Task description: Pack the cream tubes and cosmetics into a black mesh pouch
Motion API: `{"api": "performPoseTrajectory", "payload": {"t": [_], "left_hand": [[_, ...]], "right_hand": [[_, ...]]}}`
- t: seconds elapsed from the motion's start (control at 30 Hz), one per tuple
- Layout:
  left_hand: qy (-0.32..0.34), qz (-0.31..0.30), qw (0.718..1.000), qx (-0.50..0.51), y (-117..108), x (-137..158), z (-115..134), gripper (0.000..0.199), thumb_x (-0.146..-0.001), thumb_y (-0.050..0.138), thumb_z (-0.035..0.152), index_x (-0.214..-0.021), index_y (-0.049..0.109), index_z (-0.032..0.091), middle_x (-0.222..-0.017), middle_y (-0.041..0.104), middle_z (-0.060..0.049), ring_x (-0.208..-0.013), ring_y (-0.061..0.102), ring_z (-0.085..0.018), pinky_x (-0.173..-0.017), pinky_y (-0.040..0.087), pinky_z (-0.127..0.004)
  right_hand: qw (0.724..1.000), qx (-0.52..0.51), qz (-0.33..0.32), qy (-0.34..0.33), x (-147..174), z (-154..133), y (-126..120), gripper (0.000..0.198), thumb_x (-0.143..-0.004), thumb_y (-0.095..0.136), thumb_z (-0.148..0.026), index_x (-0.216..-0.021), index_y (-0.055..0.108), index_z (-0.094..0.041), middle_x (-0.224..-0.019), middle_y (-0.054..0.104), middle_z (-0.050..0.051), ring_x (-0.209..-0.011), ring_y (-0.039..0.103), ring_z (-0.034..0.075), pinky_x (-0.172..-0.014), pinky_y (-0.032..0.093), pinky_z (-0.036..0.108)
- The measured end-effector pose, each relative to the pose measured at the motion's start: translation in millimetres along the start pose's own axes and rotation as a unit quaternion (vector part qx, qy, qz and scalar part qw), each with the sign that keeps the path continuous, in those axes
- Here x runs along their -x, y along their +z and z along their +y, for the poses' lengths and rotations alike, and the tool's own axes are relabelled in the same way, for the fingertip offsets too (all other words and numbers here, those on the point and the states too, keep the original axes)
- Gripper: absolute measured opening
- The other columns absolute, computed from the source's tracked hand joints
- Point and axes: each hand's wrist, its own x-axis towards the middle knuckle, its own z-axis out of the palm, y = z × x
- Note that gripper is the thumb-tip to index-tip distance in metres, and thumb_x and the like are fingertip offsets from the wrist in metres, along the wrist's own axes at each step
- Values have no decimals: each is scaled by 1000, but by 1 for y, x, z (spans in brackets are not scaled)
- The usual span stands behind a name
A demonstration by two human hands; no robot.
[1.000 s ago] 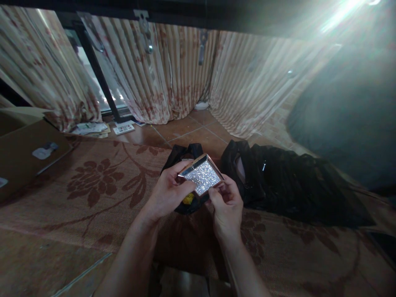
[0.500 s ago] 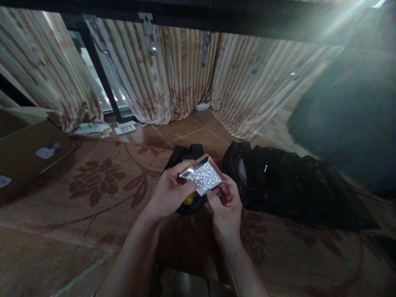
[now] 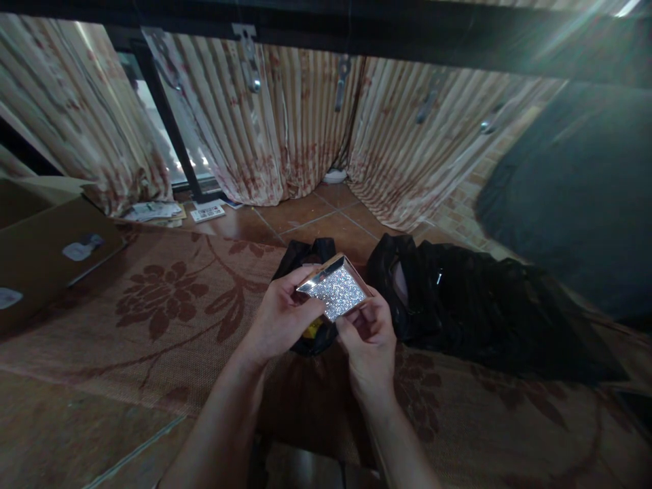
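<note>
Both my hands hold a small flat case (image 3: 340, 291) with a silver glittery face and a shiny mirror-like bevelled edge; its exact kind cannot be told. My left hand (image 3: 280, 312) grips its left side, thumb pressed on the glitter. Around the lower right corner close the fingers of my right hand (image 3: 371, 339), with the thumb at the near edge. Behind and below the case lies a black shoe or bag-like item (image 3: 314, 250), partly hidden, with a yellow patch (image 3: 312, 329) inside. To the right, a similar black item (image 3: 400, 285) has a pale patch in its opening.
A patterned brown cloth (image 3: 168, 299) runs under everything. Several black items (image 3: 489, 305) line up to the right. At left stands an open cardboard box (image 3: 51, 238). Papers (image 3: 153, 212) and a white printed card (image 3: 208, 212) lie near the striped curtains (image 3: 305, 122). A dark bar (image 3: 326, 27) crosses overhead.
The hands and the glittery case keep almost the same pose. The right thumb has shifted slightly left along the near edge, and the view has moved a little.
</note>
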Motion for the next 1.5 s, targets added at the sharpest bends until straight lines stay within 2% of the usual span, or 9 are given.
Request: {"api": "performPoseTrajectory", "payload": {"t": [0.1,0.37,0.57,0.77,0.93,1.17,1.27,1.5], "left_hand": [[1,2,1000,-5,0,0,1,32,-68,61,11,-100,69,15,-81,68,0,-67,57,-10,-60,45,-20],[-1,5,1000,8,0,-1,-2,32,-67,61,11,-98,68,14,-83,68,-1,-69,58,-11,-61,45,-20],[-14,-5,999,30,-1,0,-4,35,-68,60,11,-102,67,15,-83,68,0,-65,57,-9,-60,45,-19],[-21,-6,999,44,-3,-1,-5,35,-69,61,12,-103,67,16,-82,68,0,-66,57,-10,-59,44,-19],[-15,-11,999,46,-1,-1,-3,35,-69,63,12,-103,67,15,-85,68,-1,-67,58,-10,-60,45,-19],[-10,-29,999,35,0,0,-4,38,-70,60,10,-108,67,15,-89,69,-2,-69,59,-10,-61,45,-19],[-1,-31,999,25,0,0,-5,41,-71,61,11,-111,66,16,-93,70,-2,-74,61,-11,-65,47,-20],[9,-34,999,22,1,0,0,43,-71,60,10,-113,66,16,-92,71,-2,-70,62,-11,-61,47,-19]], "right_hand": [[1000,-9,-3,4,0,1,0,53,-67,68,-18,-117,52,-23,-104,65,3,-86,62,14,-76,50,27],[999,-8,-41,-6,3,1,0,59,-69,68,-19,-124,48,-24,-111,63,5,-85,61,13,-72,52,27],[998,39,-44,-23,1,2,-4,56,-70,70,-18,-122,50,-24,-103,64,3,-81,61,12,-67,51,23],[998,31,-56,-12,1,1,-5,59,-69,71,-18,-124,49,-25,-103,64,3,-78,60,11,-67,52,24],[998,33,-45,-15,0,1,-4,58,-69,71,-17,-123,49,-23,-106,64,4,-80,61,12,-67,51,23],[997,59,-22,-39,1,2,-5,58,-69,70,-16,-123,49,-21,-97,64,3,-69,57,10,-61,49,23],[997,69,-18,-42,1,1,-5,59,-68,70,-16,-123,49,-20,-101,65,4,-72,60,11,-63,51,23],[997,72,-10,-34,1,-2,-5,58,-68,70,-14,-122,48,-20,-103,67,6,-79,66,15,-66,54,26]]}}
